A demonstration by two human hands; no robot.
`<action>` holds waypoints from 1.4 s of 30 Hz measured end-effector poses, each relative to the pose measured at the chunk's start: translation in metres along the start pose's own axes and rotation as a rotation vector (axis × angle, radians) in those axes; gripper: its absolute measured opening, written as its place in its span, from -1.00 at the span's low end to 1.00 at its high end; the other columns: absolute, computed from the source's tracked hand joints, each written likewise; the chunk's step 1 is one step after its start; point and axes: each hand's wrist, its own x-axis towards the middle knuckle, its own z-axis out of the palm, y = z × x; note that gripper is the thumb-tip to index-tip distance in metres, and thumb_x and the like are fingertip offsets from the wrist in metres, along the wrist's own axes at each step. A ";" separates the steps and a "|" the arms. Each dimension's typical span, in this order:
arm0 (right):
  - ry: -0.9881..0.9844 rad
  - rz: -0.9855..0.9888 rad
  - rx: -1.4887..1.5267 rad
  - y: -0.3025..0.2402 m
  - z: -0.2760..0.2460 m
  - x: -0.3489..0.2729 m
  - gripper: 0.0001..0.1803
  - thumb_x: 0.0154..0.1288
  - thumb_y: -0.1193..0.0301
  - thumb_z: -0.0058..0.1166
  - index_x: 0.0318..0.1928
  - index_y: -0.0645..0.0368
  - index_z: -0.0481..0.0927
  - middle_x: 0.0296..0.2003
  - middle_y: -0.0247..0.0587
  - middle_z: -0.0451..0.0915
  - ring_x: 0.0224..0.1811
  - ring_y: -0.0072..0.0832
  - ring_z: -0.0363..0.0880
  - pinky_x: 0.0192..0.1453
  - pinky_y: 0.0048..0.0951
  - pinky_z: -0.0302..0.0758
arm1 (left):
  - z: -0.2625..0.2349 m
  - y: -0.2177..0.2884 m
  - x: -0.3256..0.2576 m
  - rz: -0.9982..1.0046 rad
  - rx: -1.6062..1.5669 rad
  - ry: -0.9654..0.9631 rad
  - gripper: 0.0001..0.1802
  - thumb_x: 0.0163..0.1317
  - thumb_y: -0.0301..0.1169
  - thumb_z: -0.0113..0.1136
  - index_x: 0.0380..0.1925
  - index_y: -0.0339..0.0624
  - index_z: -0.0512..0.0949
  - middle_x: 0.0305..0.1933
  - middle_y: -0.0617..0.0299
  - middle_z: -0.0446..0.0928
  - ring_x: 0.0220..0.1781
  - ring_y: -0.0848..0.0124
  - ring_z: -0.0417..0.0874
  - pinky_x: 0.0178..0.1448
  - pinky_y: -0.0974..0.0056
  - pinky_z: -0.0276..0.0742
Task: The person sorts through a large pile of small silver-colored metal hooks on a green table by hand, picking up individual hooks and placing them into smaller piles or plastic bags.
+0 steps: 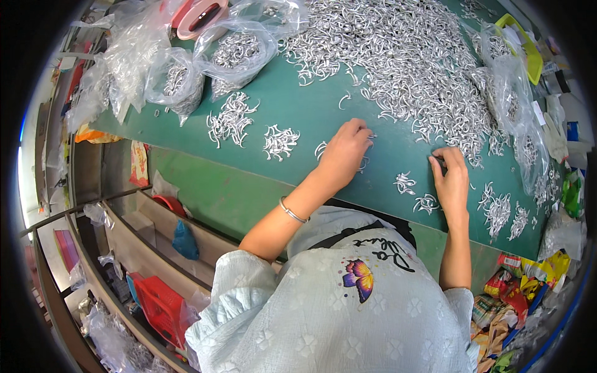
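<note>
Small curved silver metal pieces lie over the green tabletop (311, 109), most of them in a large heap (404, 56) at the far side. My left hand (345, 152) is closed near the table's middle, its fingers bent down with a silver bit showing at the tips. Loose curved pieces peek out on both sides of it. Farther right, my right hand (452, 177) is closed at the heap's near edge. Something dark shows between its thumb and fingers, too hidden to name. Between the hands and my body lie two small groups of pieces (404, 183).
Two small piles (281, 142) lie left of my hands, and more piles (497, 214) lie right. Filled clear bags (233, 56) and a pink tray (200, 18) stand at the far left. A yellow-green basket (525, 46) is far right. Shelves with a red basket (163, 308) stand below left.
</note>
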 end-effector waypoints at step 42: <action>-0.063 -0.002 0.120 0.000 -0.003 -0.003 -0.86 0.17 0.57 0.21 -0.24 0.31 0.56 -0.32 -0.10 0.54 -0.37 -0.21 0.53 -0.25 -0.32 0.47 | -0.070 -0.060 0.003 -0.159 0.247 0.049 -0.76 0.09 -0.64 0.18 -0.21 -0.19 0.62 -0.12 0.14 0.55 -0.03 0.13 0.53 0.00 0.12 0.36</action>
